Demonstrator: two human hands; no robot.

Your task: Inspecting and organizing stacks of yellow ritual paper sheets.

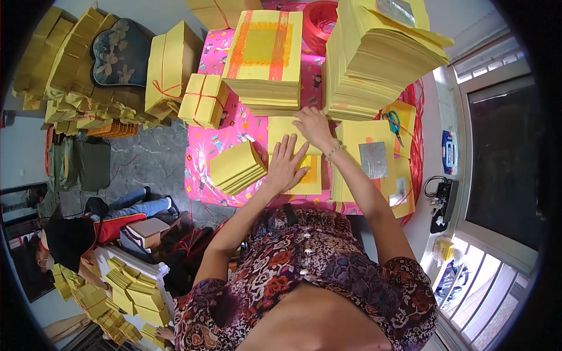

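My left hand (287, 164) lies flat on a sheet of yellow paper (281, 128), fingers spread. The sheet looks folded or laid over another whose orange-printed patch (313, 169) shows at the near right. My right hand (315, 127), with a bracelet at the wrist, reaches across to the sheet's far edge. Its fingers are stretched and slightly bent on the paper, close to a tall stack (263, 58) of yellow paper with orange print on top. Beside my left hand rests a slanted pile of folded yellow paper (239, 167).
A pink patterned cloth (196, 158) covers the table. Higher paper stacks (380, 70) rise at the far right, near a red basin (321, 26). Scissors (393, 124) and a grey foil-like square (373, 159) lie at right. Tied bundles (204, 100) stand at left; another person (73, 240) works lower left.
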